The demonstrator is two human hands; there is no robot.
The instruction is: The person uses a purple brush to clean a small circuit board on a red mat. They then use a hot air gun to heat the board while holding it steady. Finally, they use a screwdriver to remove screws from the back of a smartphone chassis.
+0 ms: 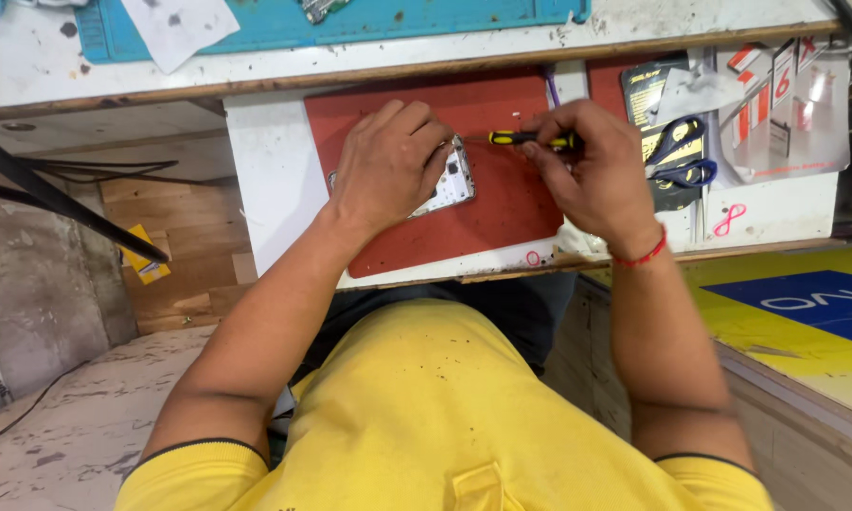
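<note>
While the opened silver phone body with its exposed inner frame [450, 185] lay on the red rectangular work mat [502, 213], the left hand [388, 166] curled over it from nine o'clock, fingers closed on its edges to pin it flat. Thin, stiff and light, it looked fragile inside, so its rim seemed the safest hold. From three o'clock the right hand [592, 166] pinched a slim yellow-and-black screwdriver [530, 139], tip pointing at the phone's upper corner. Beyond the mat, blue-handled scissors [682, 156] rested on a dark printed packet at three o'clock. At twelve o'clock, a teal mat [350, 24] lay on the worn white desk [275, 189].
</note>
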